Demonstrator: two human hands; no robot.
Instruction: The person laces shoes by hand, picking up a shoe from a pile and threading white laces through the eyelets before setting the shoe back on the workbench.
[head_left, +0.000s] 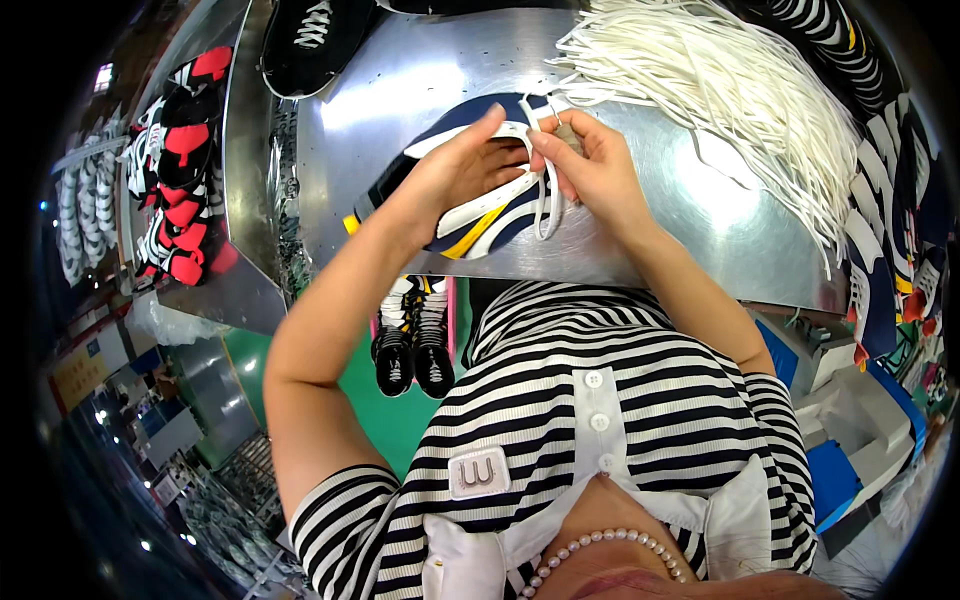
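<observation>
A navy shoe upper with white and yellow stripes lies on the metal table in front of me. My left hand rests over its opening, thumb raised apart and fingers stretched toward the eyelets; some fingertips are partly hidden. At the upper's right side, my right hand pinches a white shoelace between thumb and fingers. The lace runs by the eyelet edge and hangs in a loop over the upper.
A big bundle of white laces spreads over the far right of the metal table. A black shoe lies at far left. More striped uppers hang at right. Below the table edge stand black laced shoes.
</observation>
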